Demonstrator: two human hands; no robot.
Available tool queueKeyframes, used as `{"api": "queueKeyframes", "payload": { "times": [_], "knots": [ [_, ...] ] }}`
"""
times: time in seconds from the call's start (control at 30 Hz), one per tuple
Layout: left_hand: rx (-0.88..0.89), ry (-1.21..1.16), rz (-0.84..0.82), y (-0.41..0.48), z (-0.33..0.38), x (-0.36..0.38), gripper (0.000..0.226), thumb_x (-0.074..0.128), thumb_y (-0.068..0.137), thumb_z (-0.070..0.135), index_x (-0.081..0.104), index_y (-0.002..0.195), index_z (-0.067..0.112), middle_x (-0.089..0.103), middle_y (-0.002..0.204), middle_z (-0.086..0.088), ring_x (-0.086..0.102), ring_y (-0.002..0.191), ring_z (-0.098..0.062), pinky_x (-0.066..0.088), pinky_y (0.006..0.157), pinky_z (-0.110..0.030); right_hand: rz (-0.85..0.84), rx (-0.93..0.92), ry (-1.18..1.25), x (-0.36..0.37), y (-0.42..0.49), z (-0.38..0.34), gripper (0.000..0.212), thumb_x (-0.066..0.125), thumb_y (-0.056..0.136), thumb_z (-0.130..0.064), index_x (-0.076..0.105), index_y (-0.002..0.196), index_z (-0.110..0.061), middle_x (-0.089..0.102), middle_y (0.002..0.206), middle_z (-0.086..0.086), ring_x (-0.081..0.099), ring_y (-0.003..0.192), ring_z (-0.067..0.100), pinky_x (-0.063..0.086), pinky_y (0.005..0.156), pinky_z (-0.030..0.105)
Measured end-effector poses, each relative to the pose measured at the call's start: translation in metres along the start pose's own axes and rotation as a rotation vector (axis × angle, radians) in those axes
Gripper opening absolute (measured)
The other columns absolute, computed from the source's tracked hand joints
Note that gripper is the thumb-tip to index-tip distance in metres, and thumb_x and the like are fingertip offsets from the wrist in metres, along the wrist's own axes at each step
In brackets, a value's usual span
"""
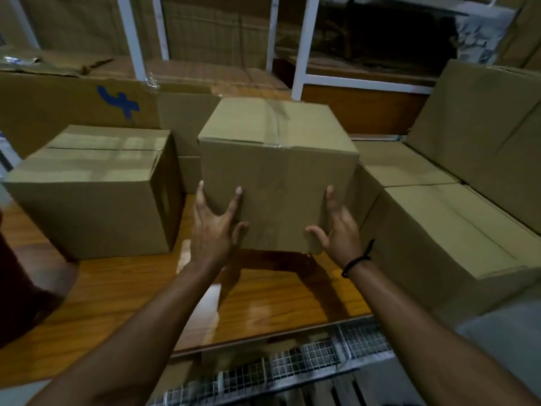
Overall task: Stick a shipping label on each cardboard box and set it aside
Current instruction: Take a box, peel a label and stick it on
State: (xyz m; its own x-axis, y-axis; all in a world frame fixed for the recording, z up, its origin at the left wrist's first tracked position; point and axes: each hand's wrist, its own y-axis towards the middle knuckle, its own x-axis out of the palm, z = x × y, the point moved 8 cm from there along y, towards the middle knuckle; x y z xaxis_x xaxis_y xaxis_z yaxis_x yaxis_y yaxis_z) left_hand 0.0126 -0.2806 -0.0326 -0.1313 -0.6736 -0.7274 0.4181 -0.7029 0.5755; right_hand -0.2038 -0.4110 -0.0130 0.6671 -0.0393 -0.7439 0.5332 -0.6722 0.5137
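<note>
**Box held between my two hands**

- Table: glossy wood, carrying every item below.
- Stack: plain cartons along my right, just beside the box.
- Left box: taped shut, standing on the table, apart from the box.
- Box: mid-table, tape along the top seam, no label on the faces I see.
- Left hand: fingers straight and spread, pressed flat on the box's near-left corner.
- Right hand: fingers straight, pressed to its right side.
- Wristband: dark, on my right wrist.

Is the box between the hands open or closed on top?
Closed: the top flaps of the box lie flat, with clear tape along their seam.
</note>
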Motion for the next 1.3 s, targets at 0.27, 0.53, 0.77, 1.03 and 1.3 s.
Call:
{"api": "queueKeyframes", "payload": {
  "times": [0.27,0.53,0.77,1.03,1.3],
  "knots": [
    [-0.143,0.053,-0.287,-0.073,-0.036,0.057,0.092,0.059,0.088,0.05,-0.013,0.144,0.054,-0.027,0.155,-0.014,0.003,0.146,-0.042,0.034,0.111,-0.053,-0.302,0.028,0.027,0.069,-0.052,0.032,0.082,0.056,0.095,-0.034,-0.002,0.152,-0.029,0.015,0.16,0.01,0.023,0.143,0.029,0.021,0.115,0.039],
    [-0.161,0.038,-0.363,-0.11,-0.043,0.063,0.082,0.05,0.091,0.054,-0.015,0.139,0.062,-0.026,0.157,-0.005,0.004,0.148,-0.037,0.034,0.113,-0.052,-0.324,0.019,-0.022,0.1,-0.084,0.059,0.107,0.056,0.095,-0.028,-0.042,0.123,-0.06,0.006,0.159,0.021,0.049,0.124,0.037,0.053,0.092,0.044],
    [-0.195,-0.107,-0.088,-0.07,-0.03,0.006,0.1,0.063,0.073,0.071,-0.009,0.142,0.063,-0.001,0.161,-0.011,0.017,0.146,-0.036,0.038,0.103,-0.054,-0.018,-0.138,0.167,0.022,-0.049,0.041,0.13,0.086,0.064,-0.035,-0.014,0.145,-0.051,0.001,0.157,0.022,0.022,0.138,0.027,0.042,0.088,0.039],
    [-0.209,-0.394,-0.148,0.001,-0.015,-0.014,0.079,0.073,0.061,0.059,0.057,0.133,0.03,0.028,0.158,-0.006,0.03,0.142,-0.027,0.035,0.111,-0.053,-0.212,-0.011,0.166,0.009,0.003,0.02,0.067,0.077,0.073,-0.043,0.052,0.135,-0.035,0.019,0.159,0.005,0.023,0.144,0.024,0.031,0.113,0.042],
    [-0.028,-0.305,0.011,-0.027,0.003,-0.03,0.052,0.077,0.075,0.045,0.07,0.118,0.016,0.056,0.138,-0.003,0.05,0.124,-0.011,0.049,0.099,-0.036,-0.192,-0.047,0.152,-0.009,-0.011,0.024,0.053,0.076,0.078,-0.028,0.059,0.128,-0.023,0.042,0.149,0.005,0.035,0.14,0.024,0.038,0.109,0.047]
  ]
}}
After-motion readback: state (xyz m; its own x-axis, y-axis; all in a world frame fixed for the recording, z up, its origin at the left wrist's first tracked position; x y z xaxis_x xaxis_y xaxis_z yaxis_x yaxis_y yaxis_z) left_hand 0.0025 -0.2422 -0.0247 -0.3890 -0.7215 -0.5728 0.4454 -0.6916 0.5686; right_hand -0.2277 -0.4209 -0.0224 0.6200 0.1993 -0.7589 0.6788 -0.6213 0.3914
